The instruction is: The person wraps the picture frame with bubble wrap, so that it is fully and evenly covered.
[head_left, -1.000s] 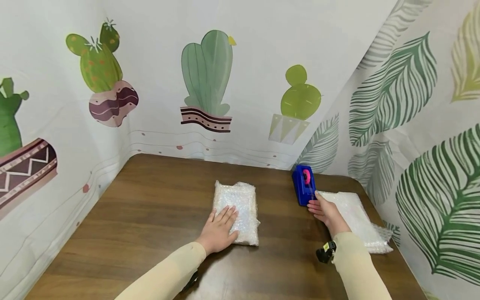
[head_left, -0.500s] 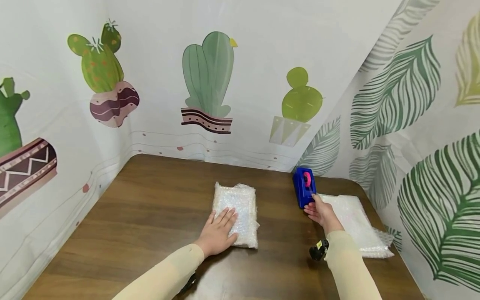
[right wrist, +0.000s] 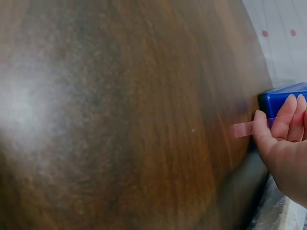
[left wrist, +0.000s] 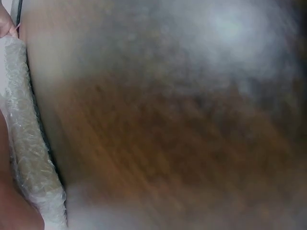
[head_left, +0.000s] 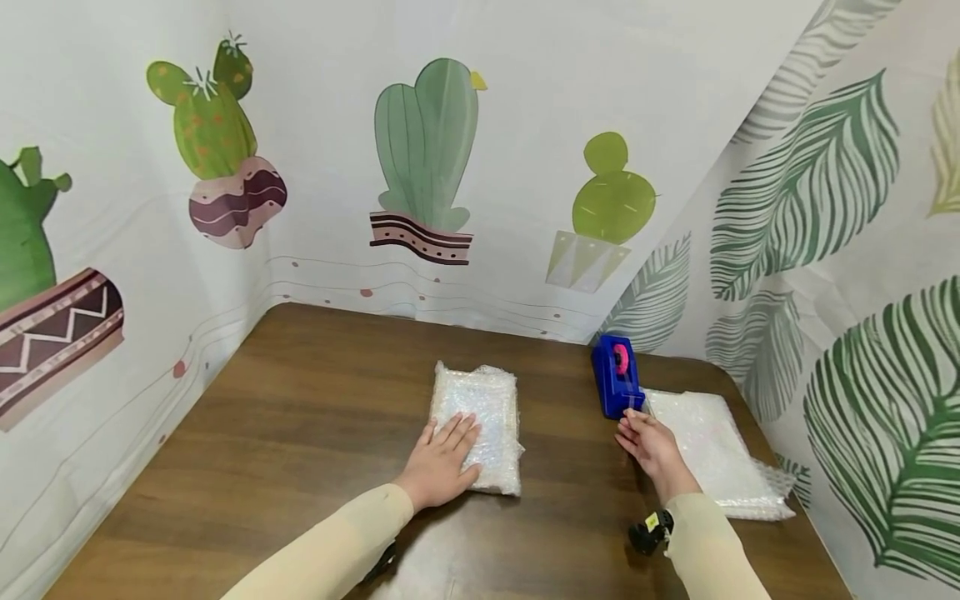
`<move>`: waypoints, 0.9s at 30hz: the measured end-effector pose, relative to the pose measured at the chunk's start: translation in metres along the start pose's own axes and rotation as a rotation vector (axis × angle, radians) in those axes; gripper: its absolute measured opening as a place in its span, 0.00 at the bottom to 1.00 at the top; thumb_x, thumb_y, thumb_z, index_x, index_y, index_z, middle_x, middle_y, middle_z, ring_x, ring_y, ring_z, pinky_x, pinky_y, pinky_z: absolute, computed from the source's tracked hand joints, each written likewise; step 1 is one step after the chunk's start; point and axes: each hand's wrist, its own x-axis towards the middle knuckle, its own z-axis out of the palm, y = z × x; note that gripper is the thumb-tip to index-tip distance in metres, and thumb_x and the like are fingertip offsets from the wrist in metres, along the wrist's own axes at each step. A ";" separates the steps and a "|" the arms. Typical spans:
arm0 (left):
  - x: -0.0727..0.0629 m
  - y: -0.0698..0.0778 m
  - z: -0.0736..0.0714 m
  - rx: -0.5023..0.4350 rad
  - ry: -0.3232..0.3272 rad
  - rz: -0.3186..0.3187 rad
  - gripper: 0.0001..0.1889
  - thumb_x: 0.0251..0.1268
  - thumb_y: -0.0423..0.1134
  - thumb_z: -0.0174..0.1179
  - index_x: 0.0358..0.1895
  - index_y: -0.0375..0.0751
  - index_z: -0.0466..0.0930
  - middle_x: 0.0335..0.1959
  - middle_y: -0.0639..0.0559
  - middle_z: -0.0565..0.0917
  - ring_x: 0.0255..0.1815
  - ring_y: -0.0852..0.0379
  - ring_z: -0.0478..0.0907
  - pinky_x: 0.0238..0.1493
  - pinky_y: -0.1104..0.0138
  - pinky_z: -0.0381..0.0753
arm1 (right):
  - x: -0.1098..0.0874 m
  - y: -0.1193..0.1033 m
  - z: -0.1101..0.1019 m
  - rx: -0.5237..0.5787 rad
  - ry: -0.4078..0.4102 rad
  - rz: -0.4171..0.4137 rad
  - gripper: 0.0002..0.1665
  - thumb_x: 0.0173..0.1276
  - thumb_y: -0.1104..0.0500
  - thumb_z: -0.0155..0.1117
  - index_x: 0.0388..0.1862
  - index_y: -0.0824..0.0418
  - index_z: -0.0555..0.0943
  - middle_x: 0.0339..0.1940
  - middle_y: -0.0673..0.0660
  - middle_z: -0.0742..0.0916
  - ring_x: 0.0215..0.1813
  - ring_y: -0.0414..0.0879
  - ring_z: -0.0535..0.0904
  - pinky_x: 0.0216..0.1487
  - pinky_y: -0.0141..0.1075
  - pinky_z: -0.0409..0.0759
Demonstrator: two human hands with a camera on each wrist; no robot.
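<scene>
My left hand [head_left: 438, 467] lies flat with fingers spread on a bubble-wrapped package [head_left: 498, 417] in the middle of the table. That package's wrapped side [left wrist: 26, 124] also shows at the left of the left wrist view. Just in front of a blue tape dispenser [head_left: 618, 379], my right hand [head_left: 654, 450] pinches a strip of clear tape between thumb and fingers. In the right wrist view the tape's free end [right wrist: 243, 129] juts out past the thumb, and the dispenser [right wrist: 288, 98] stands behind the fingers. A pink roll [head_left: 621, 360] sits in the dispenser.
A second bubble-wrapped package [head_left: 708, 442] lies along the table's right side, partly behind the right hand. Behind the wooden table [head_left: 300, 433] hangs a white cloth [head_left: 315, 125] printed with cacti and leaves.
My right hand has drawn back slightly from the dispenser's front toward me, now with the tape pinched in its fingers. The left hand stays on the package.
</scene>
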 end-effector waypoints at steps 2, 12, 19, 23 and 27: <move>0.000 -0.001 0.001 0.011 0.004 0.000 0.35 0.78 0.58 0.43 0.81 0.45 0.59 0.84 0.50 0.59 0.86 0.48 0.54 0.85 0.44 0.48 | 0.003 0.002 0.001 0.017 0.011 -0.007 0.18 0.83 0.61 0.46 0.33 0.47 0.78 0.25 0.40 0.83 0.34 0.30 0.82 0.44 0.26 0.85; 0.002 -0.001 0.003 0.018 0.001 0.007 0.36 0.78 0.58 0.44 0.81 0.43 0.57 0.84 0.48 0.59 0.86 0.47 0.54 0.85 0.44 0.48 | 0.003 0.001 0.006 -0.002 0.038 -0.007 0.14 0.81 0.65 0.48 0.37 0.54 0.79 0.26 0.43 0.84 0.32 0.32 0.83 0.41 0.23 0.84; -0.001 0.001 -0.002 0.001 0.039 0.032 0.36 0.78 0.57 0.45 0.80 0.39 0.59 0.84 0.46 0.59 0.85 0.47 0.55 0.84 0.44 0.50 | -0.008 -0.008 0.012 -0.009 0.062 -0.040 0.26 0.84 0.57 0.47 0.24 0.37 0.81 0.23 0.37 0.82 0.28 0.30 0.77 0.37 0.25 0.84; -0.001 0.001 -0.002 0.016 0.023 0.031 0.33 0.78 0.56 0.45 0.78 0.41 0.64 0.84 0.47 0.59 0.85 0.47 0.55 0.84 0.44 0.49 | -0.012 -0.018 0.019 -0.101 0.035 -0.122 0.26 0.83 0.57 0.52 0.23 0.34 0.82 0.23 0.36 0.82 0.21 0.30 0.66 0.26 0.21 0.70; -0.003 0.003 -0.002 0.065 0.028 0.037 0.33 0.78 0.56 0.46 0.78 0.41 0.65 0.84 0.48 0.60 0.86 0.47 0.54 0.85 0.46 0.52 | -0.015 -0.034 0.042 -0.378 -0.108 -0.234 0.13 0.79 0.59 0.58 0.36 0.50 0.87 0.27 0.41 0.85 0.17 0.31 0.62 0.19 0.24 0.62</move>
